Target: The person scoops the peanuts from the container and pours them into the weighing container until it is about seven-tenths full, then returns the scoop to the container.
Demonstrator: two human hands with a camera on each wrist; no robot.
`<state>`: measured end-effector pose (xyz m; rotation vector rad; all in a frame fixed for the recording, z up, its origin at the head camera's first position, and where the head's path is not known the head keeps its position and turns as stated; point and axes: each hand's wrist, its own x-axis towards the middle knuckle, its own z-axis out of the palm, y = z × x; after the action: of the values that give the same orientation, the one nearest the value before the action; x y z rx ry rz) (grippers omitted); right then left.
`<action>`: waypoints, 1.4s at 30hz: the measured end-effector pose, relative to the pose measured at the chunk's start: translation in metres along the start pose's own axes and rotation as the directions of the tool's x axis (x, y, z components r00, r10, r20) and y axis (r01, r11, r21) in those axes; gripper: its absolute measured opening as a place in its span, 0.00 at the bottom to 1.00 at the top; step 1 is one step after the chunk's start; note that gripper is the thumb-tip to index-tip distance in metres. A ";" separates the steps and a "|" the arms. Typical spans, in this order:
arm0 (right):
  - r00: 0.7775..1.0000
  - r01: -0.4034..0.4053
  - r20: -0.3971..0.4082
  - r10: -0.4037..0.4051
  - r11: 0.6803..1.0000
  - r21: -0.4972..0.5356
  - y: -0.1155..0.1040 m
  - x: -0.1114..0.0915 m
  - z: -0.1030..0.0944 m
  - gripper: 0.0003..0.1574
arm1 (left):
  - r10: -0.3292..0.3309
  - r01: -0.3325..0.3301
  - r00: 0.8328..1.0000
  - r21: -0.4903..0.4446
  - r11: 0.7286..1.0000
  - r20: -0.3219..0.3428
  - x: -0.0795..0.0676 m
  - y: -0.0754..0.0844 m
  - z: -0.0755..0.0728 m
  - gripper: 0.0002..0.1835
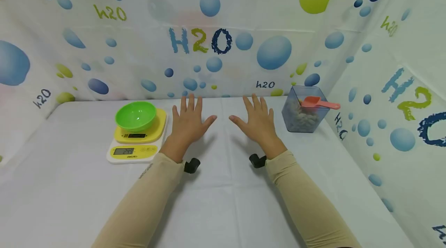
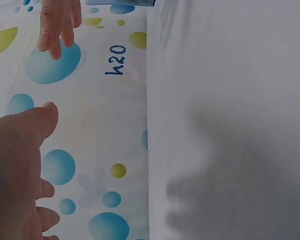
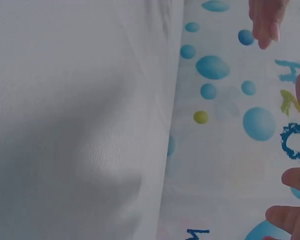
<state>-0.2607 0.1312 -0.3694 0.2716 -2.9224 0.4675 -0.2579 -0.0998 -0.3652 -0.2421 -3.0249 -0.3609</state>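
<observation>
Both hands are held out over the white table, fingers spread and straight, palms down, with nothing in them. My left hand (image 1: 188, 124) is just right of a yellow and white kitchen scale (image 1: 136, 151), on which a bright green bowl (image 1: 136, 116) sits. The scale's display appears to read 249. My right hand (image 1: 258, 126) is left of a clear bluish plastic container (image 1: 296, 120) partly filled with a greyish lumpy material (image 1: 306, 118). A coral-red scoop (image 1: 318, 103) lies across the container's top, its handle past the right rim.
A white curtain (image 1: 139, 58) printed with blue and green drops and H2O lettering stands behind the table (image 1: 223, 209) and along its sides. Small black devices (image 1: 258, 161) are worn at both wrists. Light tan sleeves cover the forearms.
</observation>
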 end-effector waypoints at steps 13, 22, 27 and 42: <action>0.678 0.057 -0.704 0.212 0.940 0.337 0.054 0.001 -0.028 0.37 | 0.043 -0.036 0.999 -0.198 0.980 0.030 0.015 0.022 0.008 0.49; 0.215 0.180 -0.549 0.808 0.519 0.835 0.104 -0.002 -0.048 0.38 | 0.089 -0.079 0.996 -0.286 0.955 0.021 0.019 0.044 0.015 0.48; 0.217 0.168 -0.171 0.961 0.136 0.976 0.115 0.003 -0.044 0.44 | 0.068 -0.058 0.997 -0.277 0.959 0.027 0.016 0.039 0.017 0.47; 0.532 0.031 -0.054 0.845 0.044 0.999 0.126 0.022 -0.032 0.47 | 0.137 -0.115 0.990 -0.376 0.920 0.030 0.024 0.048 0.025 0.47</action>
<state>-0.3038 0.2561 -0.3722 -0.7049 -1.3757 2.0102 -0.2748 -0.0443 -0.3760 -0.4774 -2.9470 -0.9337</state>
